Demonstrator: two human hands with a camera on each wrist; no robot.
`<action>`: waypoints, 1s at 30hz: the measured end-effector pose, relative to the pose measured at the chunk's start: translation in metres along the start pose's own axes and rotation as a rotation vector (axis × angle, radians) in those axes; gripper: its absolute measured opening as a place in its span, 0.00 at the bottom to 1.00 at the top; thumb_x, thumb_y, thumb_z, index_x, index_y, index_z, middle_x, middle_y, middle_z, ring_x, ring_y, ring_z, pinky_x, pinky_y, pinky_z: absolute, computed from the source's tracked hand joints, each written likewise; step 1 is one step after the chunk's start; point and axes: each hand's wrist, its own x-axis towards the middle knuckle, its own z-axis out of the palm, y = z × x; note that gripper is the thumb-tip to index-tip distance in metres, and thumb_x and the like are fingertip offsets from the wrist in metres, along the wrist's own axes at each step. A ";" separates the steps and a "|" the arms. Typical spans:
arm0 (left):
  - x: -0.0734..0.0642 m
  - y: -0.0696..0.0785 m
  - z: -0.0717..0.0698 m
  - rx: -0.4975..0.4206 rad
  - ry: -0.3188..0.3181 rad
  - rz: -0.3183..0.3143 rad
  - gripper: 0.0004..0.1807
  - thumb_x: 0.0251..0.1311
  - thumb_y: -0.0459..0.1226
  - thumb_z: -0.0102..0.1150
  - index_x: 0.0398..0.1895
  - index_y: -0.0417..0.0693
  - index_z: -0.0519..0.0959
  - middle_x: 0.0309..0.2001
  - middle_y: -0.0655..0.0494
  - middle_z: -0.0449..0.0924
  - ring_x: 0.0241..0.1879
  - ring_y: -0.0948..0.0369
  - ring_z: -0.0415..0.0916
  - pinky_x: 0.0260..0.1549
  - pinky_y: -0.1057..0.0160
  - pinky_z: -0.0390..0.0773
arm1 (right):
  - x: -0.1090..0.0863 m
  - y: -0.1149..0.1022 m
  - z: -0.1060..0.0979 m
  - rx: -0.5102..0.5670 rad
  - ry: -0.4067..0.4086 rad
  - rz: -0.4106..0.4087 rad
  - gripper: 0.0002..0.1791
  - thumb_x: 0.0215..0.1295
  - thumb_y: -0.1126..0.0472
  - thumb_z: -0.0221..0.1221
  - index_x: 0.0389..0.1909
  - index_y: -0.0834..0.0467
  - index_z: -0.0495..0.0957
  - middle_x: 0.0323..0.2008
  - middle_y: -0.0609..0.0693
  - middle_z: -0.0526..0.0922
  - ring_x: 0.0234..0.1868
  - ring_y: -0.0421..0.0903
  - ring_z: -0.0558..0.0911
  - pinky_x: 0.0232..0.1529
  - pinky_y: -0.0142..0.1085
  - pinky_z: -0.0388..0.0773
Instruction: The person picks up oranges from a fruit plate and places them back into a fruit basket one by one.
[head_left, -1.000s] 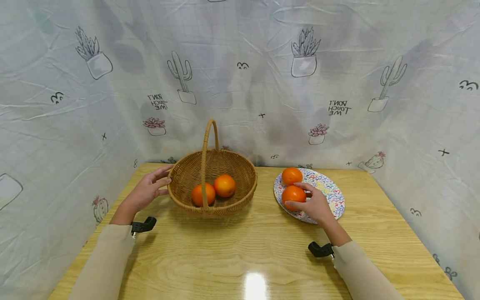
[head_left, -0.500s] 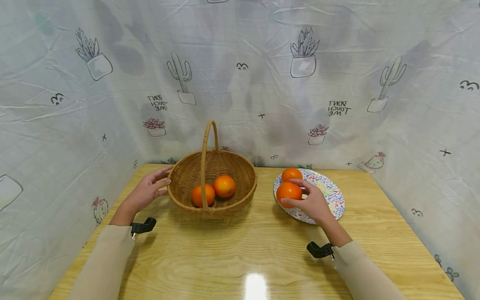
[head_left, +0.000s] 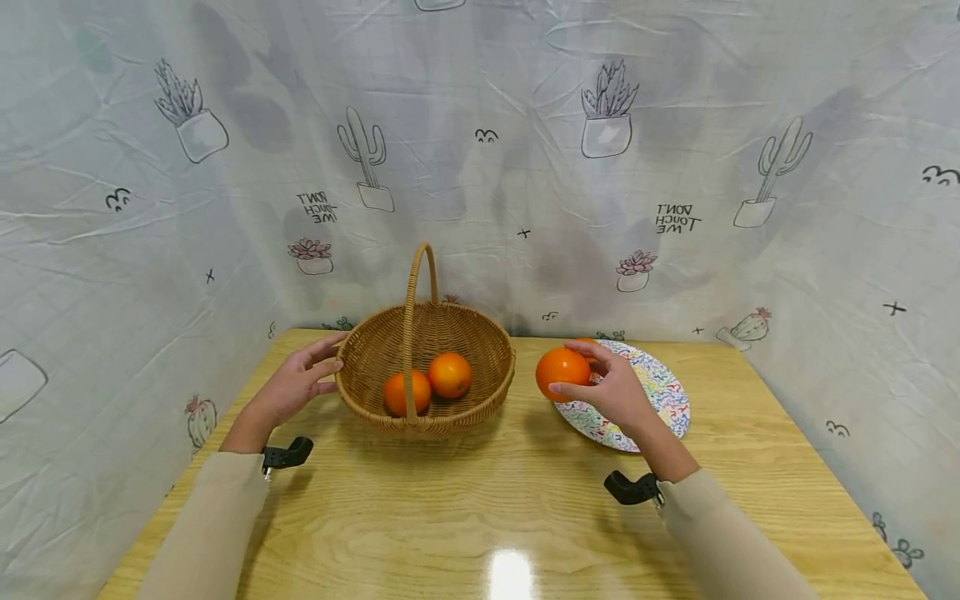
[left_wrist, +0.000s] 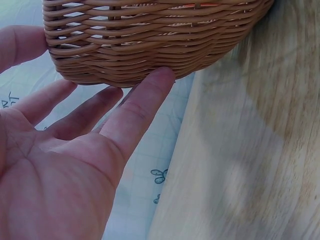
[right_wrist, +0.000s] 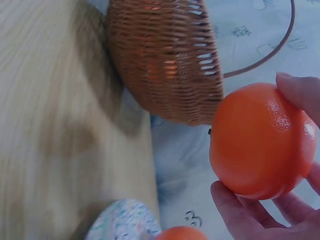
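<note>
A glossy orange [head_left: 561,375] is pinched between the thumb and fingers of my right hand [head_left: 618,392], raised near the left edge of the patterned plate [head_left: 663,392]. In the right wrist view the same orange [right_wrist: 260,142] shows a small dark stem spot. My left hand [head_left: 294,383] touches the left side of the wicker basket [head_left: 375,342]; its fingers lie fairly straight against the woven wall [left_wrist: 150,50] in the left wrist view. Inside the basket sit two more oranges, one [head_left: 450,375] beside the other [head_left: 397,393], which is partly behind the handle.
Another orange [right_wrist: 181,233] remains on the plate, mostly hidden by my right hand in the head view. The basket's tall arched handle [head_left: 411,325] rises over its opening. A wooden table [head_left: 420,517] lies beneath, with a printed cloth [head_left: 480,183] hanging behind.
My right hand has lifted the orange off the plate and carried it left toward the basket. The left hand and the basket have stayed in place.
</note>
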 end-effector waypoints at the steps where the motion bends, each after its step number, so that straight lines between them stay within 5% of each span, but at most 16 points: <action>1: 0.000 0.000 0.000 0.002 -0.001 0.000 0.37 0.79 0.45 0.50 0.84 0.49 0.49 0.78 0.34 0.53 0.66 0.61 0.71 0.55 0.64 0.84 | 0.001 -0.003 0.000 0.000 -0.005 -0.003 0.38 0.56 0.52 0.77 0.69 0.50 0.74 0.65 0.56 0.76 0.59 0.58 0.80 0.52 0.44 0.86; 7: -0.001 0.001 -0.002 0.011 0.009 0.002 0.37 0.79 0.45 0.50 0.84 0.50 0.49 0.78 0.34 0.52 0.67 0.57 0.70 0.55 0.65 0.84 | 0.009 -0.025 0.003 0.002 -0.030 -0.032 0.38 0.54 0.51 0.78 0.67 0.47 0.76 0.65 0.55 0.77 0.60 0.59 0.81 0.51 0.47 0.87; 15: 0.002 -0.002 -0.003 0.003 0.012 0.014 0.36 0.79 0.44 0.50 0.84 0.50 0.49 0.78 0.33 0.52 0.62 0.68 0.73 0.52 0.68 0.84 | 0.022 -0.053 0.012 0.011 -0.047 -0.077 0.36 0.53 0.51 0.79 0.65 0.44 0.78 0.63 0.52 0.79 0.58 0.56 0.82 0.48 0.47 0.88; 25: 0.001 -0.002 -0.002 -0.002 0.000 0.001 0.38 0.78 0.45 0.52 0.84 0.49 0.49 0.78 0.34 0.53 0.69 0.53 0.69 0.54 0.65 0.84 | 0.049 -0.076 0.031 -0.013 -0.086 -0.118 0.36 0.51 0.48 0.79 0.63 0.43 0.79 0.57 0.50 0.83 0.54 0.52 0.83 0.47 0.46 0.87; 30: 0.003 -0.003 -0.002 0.000 -0.003 0.006 0.38 0.78 0.45 0.52 0.84 0.51 0.50 0.77 0.35 0.54 0.65 0.61 0.73 0.54 0.66 0.84 | 0.060 -0.085 0.044 -0.011 -0.094 -0.123 0.38 0.51 0.50 0.79 0.65 0.47 0.79 0.57 0.51 0.83 0.55 0.53 0.82 0.47 0.46 0.87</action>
